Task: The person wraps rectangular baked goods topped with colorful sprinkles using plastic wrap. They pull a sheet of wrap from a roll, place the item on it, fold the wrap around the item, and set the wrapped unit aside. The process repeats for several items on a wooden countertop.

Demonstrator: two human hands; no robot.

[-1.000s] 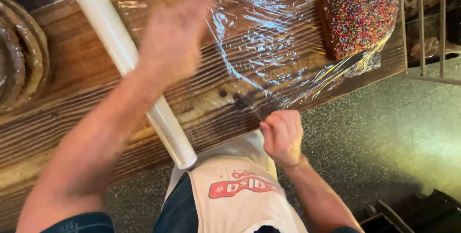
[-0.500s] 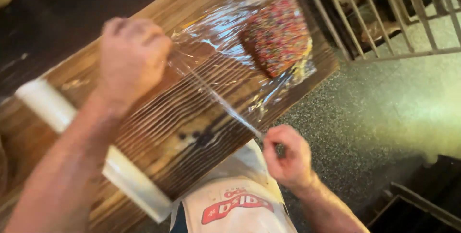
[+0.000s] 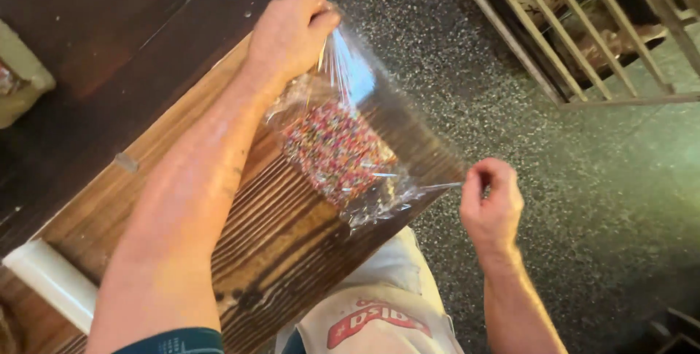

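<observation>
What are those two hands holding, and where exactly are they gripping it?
Both hold the clear plastic wrap over the sprinkle-covered treat: the left hand pinches its far edge, the right hand its near corner.

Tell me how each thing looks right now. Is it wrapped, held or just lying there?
Sprinkle-covered treat: lying on the board, under clear film.
Plastic wrap: pulled up and stretched tight over the treat.
Left hand: shut, pinching the wrap's far end.
Right hand: shut, pinching the wrap's near end.
Wrap roll: lying at the board's edge, untouched.
Wooden board: flat, holding the treat.
</observation>
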